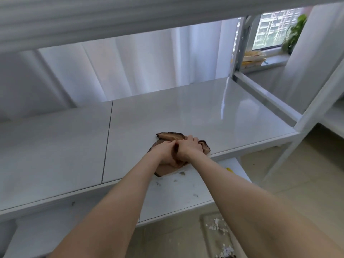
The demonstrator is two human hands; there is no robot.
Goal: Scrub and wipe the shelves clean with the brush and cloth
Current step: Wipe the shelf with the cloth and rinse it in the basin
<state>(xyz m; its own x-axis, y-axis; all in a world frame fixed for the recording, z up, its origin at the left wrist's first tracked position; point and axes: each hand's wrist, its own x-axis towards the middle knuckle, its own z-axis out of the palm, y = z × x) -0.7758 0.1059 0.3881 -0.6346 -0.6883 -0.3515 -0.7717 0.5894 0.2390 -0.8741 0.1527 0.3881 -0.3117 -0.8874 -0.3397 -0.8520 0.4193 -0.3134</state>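
Both our hands are down on the crumpled brown cloth with a dark stitched edge [168, 136], which lies on the glossy white shelf board [186, 112] at its near edge, right of the thin dark seam [107, 140] that splits the board into two panels. One corner of the cloth droops over the near lip, and a far corner fans out flat beyond our knuckles.

Our left hand [164, 152] presses on the cloth with fingers curled into the folds; how firmly it pinches the fabric we cannot tell. Our right hand [189, 148] sits just beside it, touching it, closed in a loose fist with fabric bunched under the fingers [193, 139]. Both bare forearms reach in from the near side.

Below, the lower white shelf [176, 194] carries scattered grey specks of dirt [195, 195] and a small yellow object [229, 170] near its right edge, too small to identify. On the tan floor to the near right lies a clear tray with white scraps [217, 231].

Far behind the rack hangs a white curtain [130, 62]. At far right, a window [273, 28] shows a green leafy plant [295, 32] and some pale stacked trays [254, 57] on the sill.
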